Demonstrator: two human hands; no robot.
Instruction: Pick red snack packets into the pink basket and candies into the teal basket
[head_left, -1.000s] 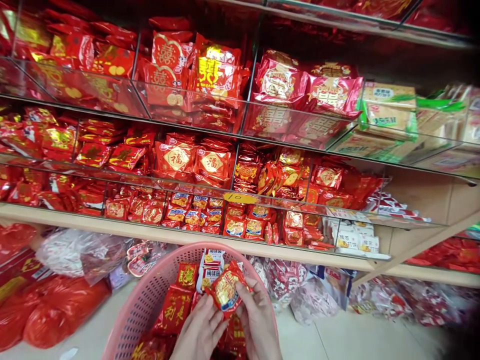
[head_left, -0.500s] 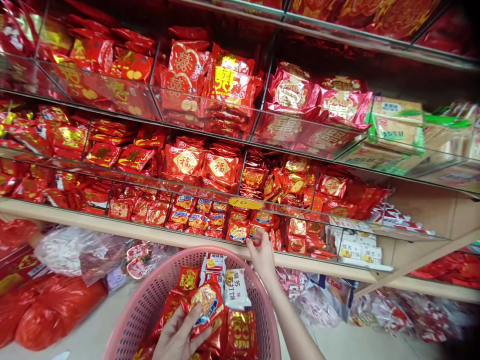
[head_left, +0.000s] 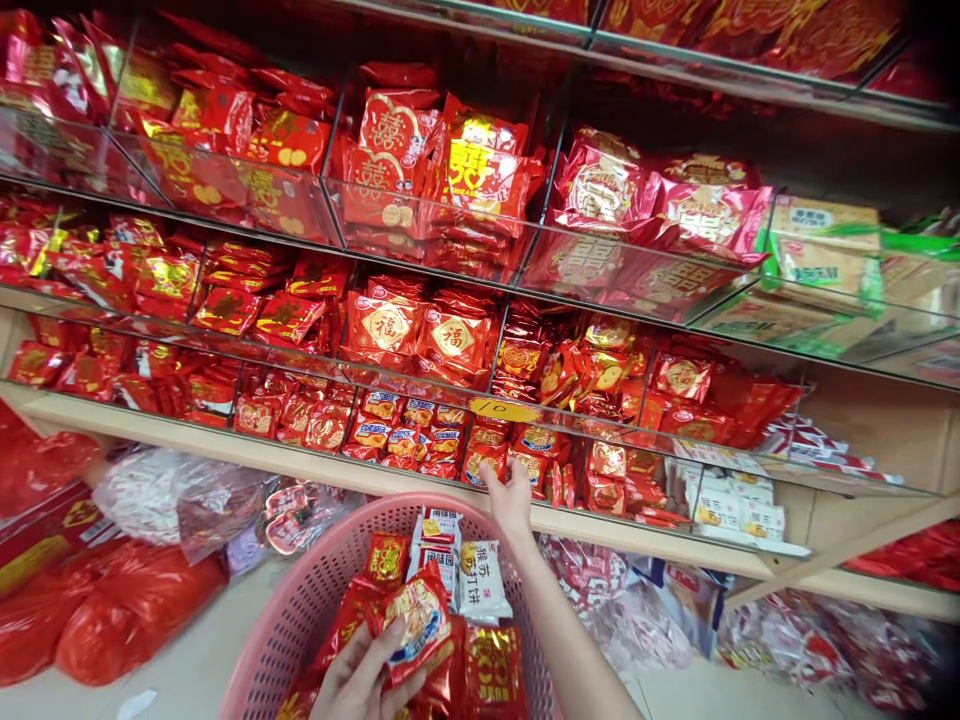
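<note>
The left hand (head_left: 358, 682) grips a red packet (head_left: 410, 618) by its lower edge, thumb across the front, just above the heap in the pink basket (head_left: 300, 562). The right hand (head_left: 511, 502) is stretched up to the lowest shelf (head_left: 225, 455), with its fingertips on the shelf packets (head_left: 487, 462) in the bin under the yellow label (head_left: 504, 410). I cannot tell whether those fingers have closed on one or only rest against it.

The main risk, as I judge it, is at the shelf. The packets there lie loose and overlapping behind a low glass front (head_left: 315, 385). Pulling one out by a corner could drag its neighbours over the edge and down among the bags (head_left: 135, 610) on the floor. The foil looks slick, so a fingertip pinch may slip.

The second risk is the left hand's hold. It has only the packet's bottom edge, and with the gaze up at the shelf the packet could tilt out of the grip. It would most likely land in the basket, but it is near the rim side of the heap and could slide off.

The basket is already piled with red packs and a white packet (head_left: 484, 582). What carries it is out of view, so a lean toward the shelf could tip the load.
</note>
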